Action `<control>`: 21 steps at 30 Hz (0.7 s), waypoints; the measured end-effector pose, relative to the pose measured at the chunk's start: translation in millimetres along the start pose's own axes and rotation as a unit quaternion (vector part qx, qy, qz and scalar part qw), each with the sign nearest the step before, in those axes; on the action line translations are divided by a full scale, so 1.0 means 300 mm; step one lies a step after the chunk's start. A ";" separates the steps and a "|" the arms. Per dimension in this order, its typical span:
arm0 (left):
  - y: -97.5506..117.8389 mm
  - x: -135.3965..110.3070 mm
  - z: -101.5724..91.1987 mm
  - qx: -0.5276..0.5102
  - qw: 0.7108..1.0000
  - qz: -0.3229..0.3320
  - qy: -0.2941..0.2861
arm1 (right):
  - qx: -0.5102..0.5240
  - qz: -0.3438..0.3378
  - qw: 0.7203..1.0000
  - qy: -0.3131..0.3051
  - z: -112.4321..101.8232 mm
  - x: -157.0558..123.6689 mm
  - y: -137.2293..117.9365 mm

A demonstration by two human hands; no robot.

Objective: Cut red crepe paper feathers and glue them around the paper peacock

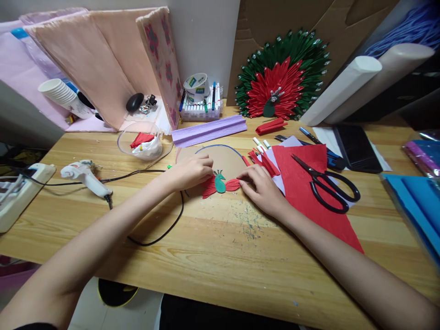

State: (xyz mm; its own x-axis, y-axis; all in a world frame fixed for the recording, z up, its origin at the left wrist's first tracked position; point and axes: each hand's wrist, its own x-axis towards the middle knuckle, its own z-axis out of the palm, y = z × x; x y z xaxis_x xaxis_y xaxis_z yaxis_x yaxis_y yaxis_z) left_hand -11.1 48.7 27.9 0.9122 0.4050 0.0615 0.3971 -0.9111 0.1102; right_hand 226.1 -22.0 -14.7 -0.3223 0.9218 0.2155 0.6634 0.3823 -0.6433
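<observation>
A brown cardboard disc [225, 160] with a blue outline lies on the wooden table [213, 256]. At its near edge sits a small teal paper peacock [219, 182] with red folded paper pieces [233, 184] fanned on both sides. My left hand [192, 172] rests curled on the disc, fingertips pressing the red pieces left of the peacock. My right hand [261, 188] lies beside the peacock, fingertips pinching a red piece on its right.
A red paper sheet [305, 192] with black scissors [326, 183] lies right. A glue gun [85, 176] and its black cord [168, 224] lie left, near a clear bowl [139, 142]. Behind are a purple paper roll [208, 130], markers [201, 107], tape [196, 85], a finished peacock fan [283, 75], a phone [354, 146].
</observation>
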 end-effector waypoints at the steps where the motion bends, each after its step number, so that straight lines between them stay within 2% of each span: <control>1: 0.002 0.001 0.002 0.008 1.000 0.002 0.000 | 0.000 0.000 1.000 0.000 0.000 0.000 -0.001; 11: 0.010 0.015 0.005 0.032 0.999 0.005 -0.014 | 0.002 -0.006 1.000 0.005 -0.001 -0.001 0.000; 15: 0.005 0.007 -0.005 -0.004 1.000 -0.004 -0.005 | 0.003 -0.003 1.000 0.003 0.001 0.000 0.002; 21: -0.003 -0.031 -0.036 -0.092 0.990 -0.075 0.082 | 0.003 0.002 1.000 0.001 0.001 -0.001 0.005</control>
State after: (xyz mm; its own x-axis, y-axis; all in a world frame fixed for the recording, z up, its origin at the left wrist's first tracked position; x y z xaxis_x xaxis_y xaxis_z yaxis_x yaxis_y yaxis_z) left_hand -21.0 46.7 38.0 0.8097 0.5556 0.1890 0.4883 -0.8165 0.3080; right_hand 226.9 -21.9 -15.9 -0.3182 0.9234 0.2146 0.6604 0.3783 -0.6487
